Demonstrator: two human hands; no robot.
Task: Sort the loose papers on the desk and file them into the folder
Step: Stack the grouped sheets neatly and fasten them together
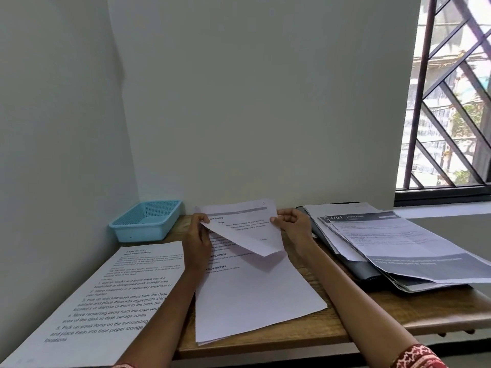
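Observation:
A white printed sheet [244,232] is lifted off a small stack of papers [252,296] in the middle of the wooden desk [345,322]. My left hand [198,240] pinches the sheet's left edge and my right hand [293,224] pinches its right edge; its lower corner hangs down over the stack. A large printed instruction sheet [106,301] lies flat at the left. At the right, a spread pile of printed papers [393,243] lies on top of a dark folder [356,272], which is mostly hidden.
A light blue plastic basket [146,221] stands in the back left corner against the wall. A barred window [451,102] is at the right, with its sill behind the pile. The desk's front edge runs just below the stack.

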